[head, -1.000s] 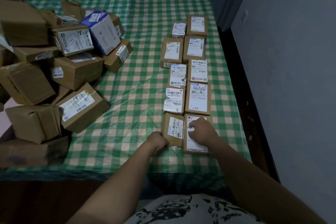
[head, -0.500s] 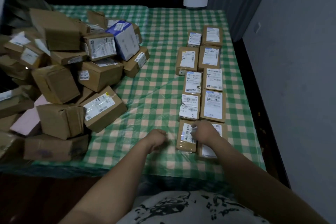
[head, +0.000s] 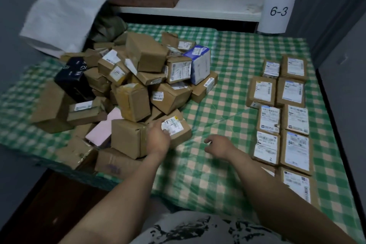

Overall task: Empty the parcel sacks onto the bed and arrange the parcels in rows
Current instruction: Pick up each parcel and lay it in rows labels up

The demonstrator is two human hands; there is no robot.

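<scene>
- the left hand (head: pixel 158 138) holds a brown box (head: pixel 178 128) at the front of the pile. its fingers curl on the box next to the white label.
- the right hand (head: pixel 219 144) holds nothing. its fingers are loose and a little bent. it is just above the bed (head: pixel 227 69), which has a green check cloth, between the pile and the rows.
- the pile (head: pixel 138 85) of parcels is on the left side of the bed. in it are a blue and white box (head: pixel 199 65), a black box (head: pixel 73 77) and a pink parcel (head: pixel 103 128).
- on the right side, parcels lie flat in two rows (head: pixel 295 150), side by side, labels up.
- a white sack (head: pixel 63 12) is behind the pile. it looks blurry.
</scene>
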